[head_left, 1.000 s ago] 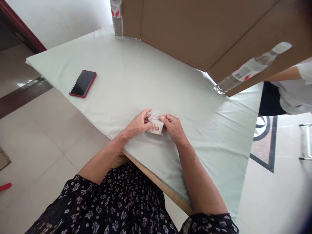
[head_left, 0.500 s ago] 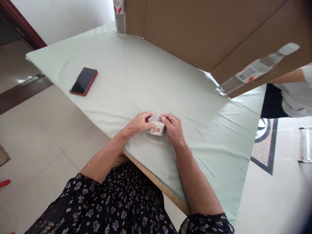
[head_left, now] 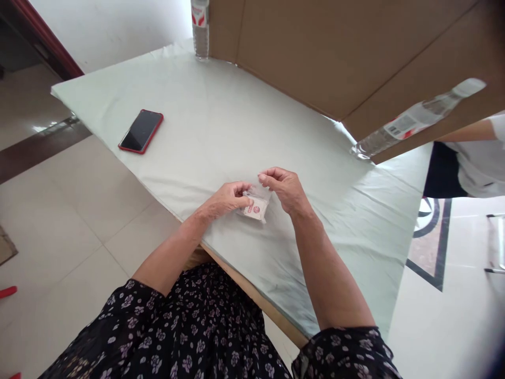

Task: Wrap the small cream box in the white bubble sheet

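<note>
A small white pack with red print sits in thin clear plastic wrapping near the table's front edge. My left hand grips the pack from its left side, thumb across the top and fingers behind. My right hand is closed in a pinch at the upper right of the pack, with the plastic drawn up towards its fingertips. What exactly lies between those fingertips is small and hard to see, but the plastic runs up to them.
A phone with a red case lies on the pale green tablecloth to the left. Brown cardboard panels stand at the back, with a clear bottle at one end and another bottle at the right. Another person's arm shows beyond.
My right hand has moved up and away from the pack, pulling the plastic upward. More of the printed top shows. My left hand stays on the pack. The view has shifted slightly.
</note>
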Tool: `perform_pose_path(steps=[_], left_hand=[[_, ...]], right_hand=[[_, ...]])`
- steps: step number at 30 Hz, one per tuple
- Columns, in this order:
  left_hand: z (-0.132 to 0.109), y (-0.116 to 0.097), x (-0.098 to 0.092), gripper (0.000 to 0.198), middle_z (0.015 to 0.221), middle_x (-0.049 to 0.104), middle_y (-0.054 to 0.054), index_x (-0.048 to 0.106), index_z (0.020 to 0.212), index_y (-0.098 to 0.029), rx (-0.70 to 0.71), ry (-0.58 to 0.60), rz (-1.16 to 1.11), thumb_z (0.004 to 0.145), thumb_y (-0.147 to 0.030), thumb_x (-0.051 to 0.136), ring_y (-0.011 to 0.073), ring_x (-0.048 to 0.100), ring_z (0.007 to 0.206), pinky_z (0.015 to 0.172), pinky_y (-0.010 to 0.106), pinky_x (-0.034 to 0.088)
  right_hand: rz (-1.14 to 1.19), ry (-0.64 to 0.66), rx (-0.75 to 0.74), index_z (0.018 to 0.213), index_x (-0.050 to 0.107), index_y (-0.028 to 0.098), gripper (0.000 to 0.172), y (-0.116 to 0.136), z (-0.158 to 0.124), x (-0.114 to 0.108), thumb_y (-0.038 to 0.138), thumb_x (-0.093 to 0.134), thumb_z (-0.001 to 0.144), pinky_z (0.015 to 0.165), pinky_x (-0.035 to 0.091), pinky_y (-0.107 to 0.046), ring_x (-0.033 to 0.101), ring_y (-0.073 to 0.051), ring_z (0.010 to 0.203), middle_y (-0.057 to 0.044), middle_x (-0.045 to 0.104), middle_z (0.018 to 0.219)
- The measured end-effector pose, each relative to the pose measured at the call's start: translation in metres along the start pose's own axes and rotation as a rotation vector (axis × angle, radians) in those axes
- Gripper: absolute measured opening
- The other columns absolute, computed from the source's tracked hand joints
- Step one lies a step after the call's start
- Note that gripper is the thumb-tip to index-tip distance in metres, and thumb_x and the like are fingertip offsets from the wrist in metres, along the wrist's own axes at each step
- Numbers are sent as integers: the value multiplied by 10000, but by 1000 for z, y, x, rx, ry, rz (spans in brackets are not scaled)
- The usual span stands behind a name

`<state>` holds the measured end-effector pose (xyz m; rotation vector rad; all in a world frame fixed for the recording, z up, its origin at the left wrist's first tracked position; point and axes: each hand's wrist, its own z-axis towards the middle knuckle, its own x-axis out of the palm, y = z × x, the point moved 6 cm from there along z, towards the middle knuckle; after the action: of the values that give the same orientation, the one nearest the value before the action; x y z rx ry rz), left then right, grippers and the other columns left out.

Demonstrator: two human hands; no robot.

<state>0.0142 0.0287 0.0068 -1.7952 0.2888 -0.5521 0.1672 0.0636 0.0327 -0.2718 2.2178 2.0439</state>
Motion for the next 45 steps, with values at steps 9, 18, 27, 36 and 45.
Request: perform_pose_path(steps=[9, 18, 27, 36, 45], left_hand=[[-1, 1, -9, 402, 1003, 731, 82, 683, 1103, -115, 32, -62, 74, 797, -373, 718, 166, 658, 872, 811, 293, 490], [-3, 0, -5, 385, 891, 704, 39, 692, 1064, -116, 103, -102, 195, 826, -419, 680, 136, 614, 785, 738, 262, 466], [-3, 5, -4, 386, 938, 731, 65, 689, 1104, -115, 111, -107, 204, 839, -396, 672, 153, 655, 812, 747, 266, 502], [-6, -19, -26, 345, 1254, 677, 115, 663, 1185, -158, 495, -497, 830, 933, -197, 431, 231, 586, 1211, 1080, 403, 459], [-22, 10, -22, 603, 1628, 328, 181, 385, 1519, -68, 142, -303, 1530, 1013, -396, 371, 327, 251, 1534, 1260, 530, 171]], right_hand=[[-288, -91, -288, 749, 721, 239, 117, 24, -35, -5, 337, 694, 807, 784, 479, -349, 605, -197, 853, -32, 687, 882], [-729, -217, -676, 904, 746, 277, 122, 13, -87, 12, 266, 628, 931, 893, 462, -424, 630, -235, 991, -47, 710, 1036], [-699, 79, -493, 1493, 401, 274, 758, -11, -74, 2, 467, 707, 827, 1066, 425, -544, 514, -342, 1332, -129, 560, 1445], [-608, -87, -453, 1422, 479, 248, 646, -20, -51, 3, 482, 672, 852, 1048, 450, -541, 598, -329, 1225, -127, 652, 1316], [-518, -226, -278, 1538, 322, 223, 719, -57, -79, -35, 610, 486, 955, 1099, 425, -566, 527, -322, 1348, -178, 519, 1487]])
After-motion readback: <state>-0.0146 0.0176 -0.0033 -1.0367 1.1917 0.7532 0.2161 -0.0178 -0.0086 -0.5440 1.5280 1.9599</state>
